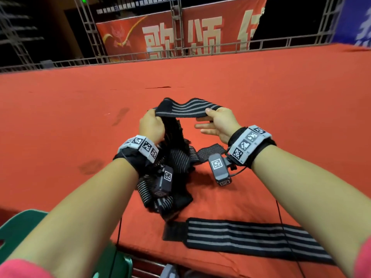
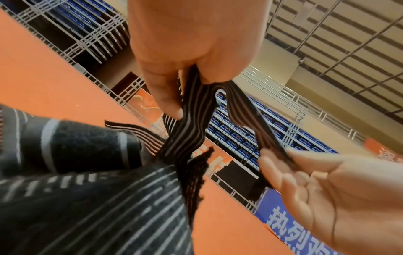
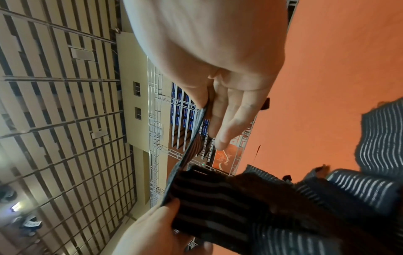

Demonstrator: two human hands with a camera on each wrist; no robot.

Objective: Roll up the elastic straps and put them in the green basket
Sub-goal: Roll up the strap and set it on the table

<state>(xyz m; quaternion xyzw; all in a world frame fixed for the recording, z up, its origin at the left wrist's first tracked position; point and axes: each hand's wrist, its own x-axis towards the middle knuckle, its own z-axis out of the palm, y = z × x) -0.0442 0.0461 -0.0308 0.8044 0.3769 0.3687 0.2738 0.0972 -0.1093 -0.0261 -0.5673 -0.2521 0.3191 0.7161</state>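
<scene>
Red-covered counter (image 1: pixel 281 97): heap of striped straps (image 1: pixel 176 167) under left hand (image 1: pixel 151 127); one flat strap (image 1: pixel 251 235) nearer, below right hand (image 1: pixel 218 122).

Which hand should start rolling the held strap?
Probably right: the right hand pinches the strap at its free end, while the left hand grips where the rest hangs down.

From my remote seat I saw an orange-red carpeted platform (image 1: pixel 261 93) stretching ahead — metal truss railing (image 1: pixel 220 50) lined its far edge, a red banner (image 1: pixel 160 37) with pale characters hung behind, and blue seating (image 2: pixel 235 136) rose beyond.
</scene>
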